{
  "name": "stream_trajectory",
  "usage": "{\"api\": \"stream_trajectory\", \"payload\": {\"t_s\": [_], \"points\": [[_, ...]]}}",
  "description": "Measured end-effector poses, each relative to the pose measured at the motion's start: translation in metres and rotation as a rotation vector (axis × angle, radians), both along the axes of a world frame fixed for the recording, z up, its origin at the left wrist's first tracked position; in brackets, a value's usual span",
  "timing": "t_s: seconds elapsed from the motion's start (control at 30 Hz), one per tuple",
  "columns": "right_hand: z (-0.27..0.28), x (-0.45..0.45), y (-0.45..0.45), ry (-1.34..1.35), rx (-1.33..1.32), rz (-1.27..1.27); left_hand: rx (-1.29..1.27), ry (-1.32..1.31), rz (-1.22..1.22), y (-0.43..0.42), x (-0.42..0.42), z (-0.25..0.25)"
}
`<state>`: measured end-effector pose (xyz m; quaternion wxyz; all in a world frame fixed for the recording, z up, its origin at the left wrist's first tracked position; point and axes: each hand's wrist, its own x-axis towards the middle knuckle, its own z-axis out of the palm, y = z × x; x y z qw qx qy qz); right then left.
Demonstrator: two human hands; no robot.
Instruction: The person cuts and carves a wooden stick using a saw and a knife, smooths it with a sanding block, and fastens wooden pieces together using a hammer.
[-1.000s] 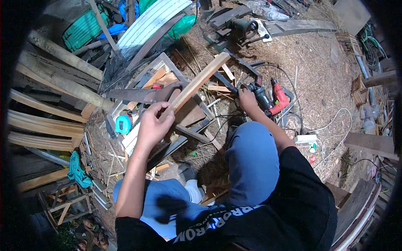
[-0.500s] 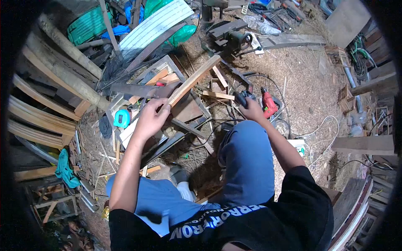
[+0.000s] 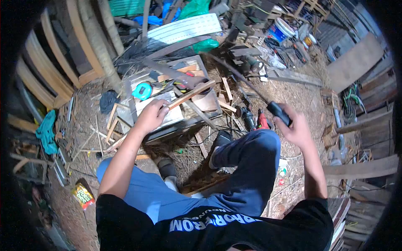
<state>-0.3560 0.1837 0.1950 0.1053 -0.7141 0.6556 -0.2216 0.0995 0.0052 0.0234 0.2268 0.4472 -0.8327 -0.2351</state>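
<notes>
My left hand (image 3: 151, 116) is closed around the near end of a narrow wooden strip (image 3: 190, 95), which slants up to the right over a low wooden box (image 3: 146, 138). In my right hand (image 3: 296, 127) is the black handle of a long, narrow, dark metal tool (image 3: 243, 78), file-like in shape. Its shaft points up and left, above the ground and apart from the strip. A handsaw (image 3: 171, 72), a turquoise tape measure (image 3: 142, 91) and wood scraps lie on the box. Below my right hand are a red drill (image 3: 263, 120) and a dark power tool (image 3: 248, 119).
Curved wooden frames (image 3: 50, 79) lean at the left. A bench vise (image 3: 251, 62) stands beyond the box. Planks (image 3: 360, 167) line the right side. Cables and wood offcuts lie on the shaving-covered ground. A yellow snack packet (image 3: 83, 196) lies at lower left.
My right hand has risen and moved right from beside the drill, and now holds the long tool up. My left hand still grips the strip, now lower over the box. The view has shifted.
</notes>
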Motion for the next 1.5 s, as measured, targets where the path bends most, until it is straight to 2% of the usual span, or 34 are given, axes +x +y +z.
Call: {"api": "stream_trajectory", "payload": {"t_s": [0.1,0.13,0.27,0.37,0.67,1.5], "points": [[0.019,0.041,0.008,0.155,-0.024,0.147,0.069,0.038,0.012,0.012,0.018,0.001],[0.027,0.055,0.012,0.244,0.071,0.133,0.087,0.019,0.009,0.014,0.023,0.0],[0.022,0.085,0.014,0.412,0.041,0.285,0.009,0.13,0.026,0.023,0.039,-0.013],[0.023,0.105,0.014,0.479,0.078,0.328,-0.035,0.042,0.058,0.029,0.046,-0.009],[0.022,0.13,0.012,0.566,0.047,0.39,-0.07,0.06,0.113,0.028,0.043,-0.019],[0.028,0.136,0.016,0.694,0.053,0.319,-0.047,0.049,0.127,0.029,0.041,-0.018]]}}
